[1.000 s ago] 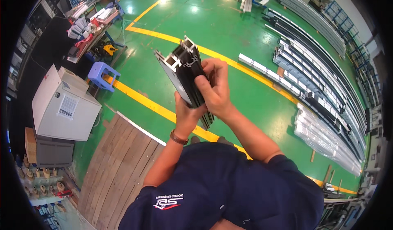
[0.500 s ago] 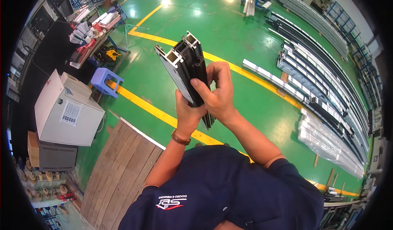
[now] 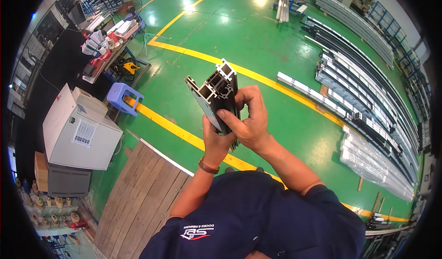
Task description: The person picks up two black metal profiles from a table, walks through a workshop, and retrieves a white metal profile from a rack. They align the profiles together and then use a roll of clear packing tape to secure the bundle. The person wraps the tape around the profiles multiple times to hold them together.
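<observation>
Both hands are raised in front of the chest, clamped on a short dark profile point(image 3: 215, 97) held upright with its cut end facing up. The left hand point(image 3: 216, 141) grips it from below, palm closed round the lower part; the right hand point(image 3: 248, 118) wraps it from the 3 o'clock side, thumb pressed across the near face, fingers curled behind. Since half a second ago the profile has tipped more upright and sits nearer centre — the hands have kept the same hold. At 9 o'clock stands a grey machine point(image 3: 80, 130), a blue stool point(image 3: 123, 97) just beyond it. Wooden boards point(image 3: 142, 199) lie at 7 o'clock. Long profile stacks point(image 3: 363, 107) lie at 3 o'clock — well apart.
</observation>
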Action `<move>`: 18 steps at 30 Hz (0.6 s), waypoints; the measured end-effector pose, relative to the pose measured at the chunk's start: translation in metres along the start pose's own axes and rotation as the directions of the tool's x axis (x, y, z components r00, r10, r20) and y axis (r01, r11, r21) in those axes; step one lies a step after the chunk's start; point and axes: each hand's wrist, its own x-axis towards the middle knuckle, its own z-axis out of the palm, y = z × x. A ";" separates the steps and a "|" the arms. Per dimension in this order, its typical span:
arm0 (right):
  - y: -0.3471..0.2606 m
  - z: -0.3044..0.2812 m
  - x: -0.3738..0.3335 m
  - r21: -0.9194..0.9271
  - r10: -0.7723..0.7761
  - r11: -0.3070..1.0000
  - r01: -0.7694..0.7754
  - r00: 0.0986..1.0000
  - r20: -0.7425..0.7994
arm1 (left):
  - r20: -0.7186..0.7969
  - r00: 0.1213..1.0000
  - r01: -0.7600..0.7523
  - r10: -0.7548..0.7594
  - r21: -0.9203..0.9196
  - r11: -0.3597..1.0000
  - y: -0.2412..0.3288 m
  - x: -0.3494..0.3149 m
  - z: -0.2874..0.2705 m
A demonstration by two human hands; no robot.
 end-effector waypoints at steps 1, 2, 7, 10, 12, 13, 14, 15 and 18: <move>0.001 0.002 -0.001 -0.001 -0.008 1.000 0.008 1.000 0.002 | -0.004 1.000 -0.004 0.004 0.000 1.000 -0.001 -0.001 -0.002; 0.002 0.003 -0.003 -0.001 -0.016 1.000 0.016 1.000 0.004 | -0.008 1.000 -0.009 0.009 0.001 1.000 -0.001 -0.002 -0.003; 0.006 0.012 -0.009 0.024 -0.050 0.998 0.050 0.999 0.008 | -0.044 0.998 -0.035 0.034 -0.026 0.999 -0.008 -0.004 -0.010; 0.008 0.015 -0.012 0.025 -0.058 0.998 0.058 0.998 0.005 | -0.067 0.997 -0.041 0.042 0.015 0.999 -0.012 -0.006 -0.013; 0.008 0.017 -0.013 0.023 -0.050 0.998 0.050 0.999 0.006 | -0.071 0.997 -0.034 0.036 0.033 0.999 -0.015 -0.007 -0.017; 0.008 0.017 -0.013 0.024 -0.041 0.999 0.041 0.999 0.010 | -0.067 0.997 -0.020 0.022 0.021 1.000 -0.014 -0.008 -0.018; 0.008 0.018 -0.013 0.025 -0.033 0.999 0.032 0.999 0.013 | -0.064 0.998 -0.007 0.007 0.010 1.000 -0.014 -0.008 -0.019; 0.008 0.020 -0.013 0.024 -0.033 0.999 0.033 0.999 0.019 | -0.071 0.997 0.005 -0.006 -0.011 1.000 -0.014 -0.009 -0.021; 0.006 0.023 -0.013 0.021 -0.029 0.999 0.028 0.999 0.030 | -0.091 0.995 0.026 -0.031 -0.057 0.998 -0.012 -0.009 -0.022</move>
